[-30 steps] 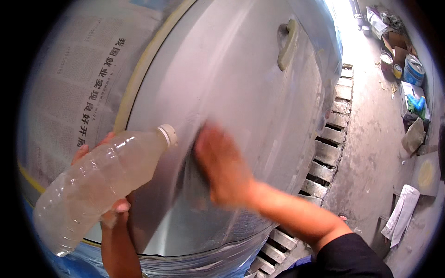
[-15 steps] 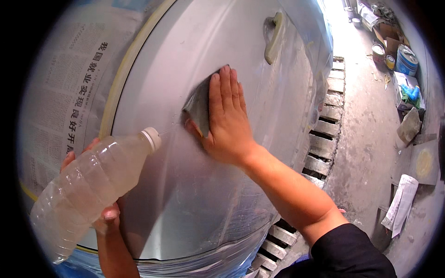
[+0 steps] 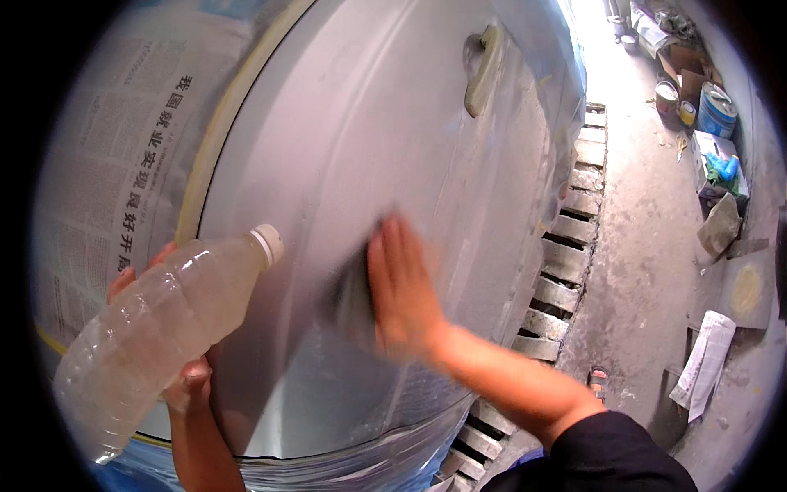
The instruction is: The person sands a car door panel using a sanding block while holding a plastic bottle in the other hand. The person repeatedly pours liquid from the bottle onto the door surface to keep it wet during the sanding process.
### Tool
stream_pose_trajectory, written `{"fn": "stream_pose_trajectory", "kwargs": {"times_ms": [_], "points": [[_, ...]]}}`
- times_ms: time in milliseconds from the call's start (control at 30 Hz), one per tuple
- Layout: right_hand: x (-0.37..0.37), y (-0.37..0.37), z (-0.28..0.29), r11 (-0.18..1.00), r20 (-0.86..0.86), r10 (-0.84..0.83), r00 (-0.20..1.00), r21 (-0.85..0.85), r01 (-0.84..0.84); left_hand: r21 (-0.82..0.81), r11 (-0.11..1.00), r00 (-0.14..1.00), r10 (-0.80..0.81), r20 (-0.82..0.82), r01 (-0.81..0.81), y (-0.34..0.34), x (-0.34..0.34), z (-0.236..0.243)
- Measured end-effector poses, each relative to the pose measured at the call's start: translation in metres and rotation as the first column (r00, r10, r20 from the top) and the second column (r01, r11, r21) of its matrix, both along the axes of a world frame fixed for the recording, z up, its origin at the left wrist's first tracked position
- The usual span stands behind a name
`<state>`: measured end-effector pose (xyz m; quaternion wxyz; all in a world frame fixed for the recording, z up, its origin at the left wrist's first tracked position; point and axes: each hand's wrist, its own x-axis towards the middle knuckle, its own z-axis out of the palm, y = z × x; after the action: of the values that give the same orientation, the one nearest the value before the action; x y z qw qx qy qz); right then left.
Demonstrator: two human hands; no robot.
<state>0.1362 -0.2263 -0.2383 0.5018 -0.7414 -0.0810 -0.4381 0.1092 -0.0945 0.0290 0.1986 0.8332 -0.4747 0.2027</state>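
My left hand (image 3: 188, 384), lower left, grips a large ribbed plastic bottle (image 3: 156, 336) of cloudy liquid, tilted with its white cap pointing up and right; the bottle hides most of the fingers. My right hand (image 3: 406, 295), blurred, presses flat with a dark grey sheet (image 3: 352, 291), perhaps abrasive paper, on the silver vehicle panel (image 3: 295, 139). The panel has a yellowish handle (image 3: 484, 74) higher up. Newspaper masking (image 3: 98, 164) edged with yellow tape (image 3: 197, 176) covers the area to its left, and plastic film (image 3: 311, 471) wraps along the bottom.
Along the right runs a slotted concrete drain cover (image 3: 564, 262) beside a concrete floor (image 3: 623, 205). Cans (image 3: 666, 98), a blue drum (image 3: 715, 115), boxes and a folded paper (image 3: 707, 361) lie by the wall (image 3: 750, 369). A sandalled foot (image 3: 598, 379) shows below.
My right hand with the sheet swept up the panel by half a second ago and has since moved back down. My left hand and the bottle have stayed nearly in place.
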Motion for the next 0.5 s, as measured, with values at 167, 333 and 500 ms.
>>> {"fn": "stream_pose_trajectory", "kwargs": {"times_ms": [167, 333, 500], "points": [[-0.014, -0.006, -0.004, 0.997, 0.089, 0.052, 0.995, 0.058, -0.057, 0.009, 0.998, 0.975, 0.066, 0.212, -0.069, -0.005, 0.008, -0.012], [0.034, -0.049, 0.026, 0.992, 0.018, -0.128, 0.992, 0.019, 0.127, -0.020, 0.972, 0.932, 0.229, 0.280, -0.232, -0.002, 0.002, -0.020], [-0.053, 0.030, -0.027, 0.986, 0.101, 0.168, 0.981, 0.001, -0.169, -0.022, 0.987, 0.958, 0.157, 0.241, -0.157, 0.003, 0.003, -0.013]]}}
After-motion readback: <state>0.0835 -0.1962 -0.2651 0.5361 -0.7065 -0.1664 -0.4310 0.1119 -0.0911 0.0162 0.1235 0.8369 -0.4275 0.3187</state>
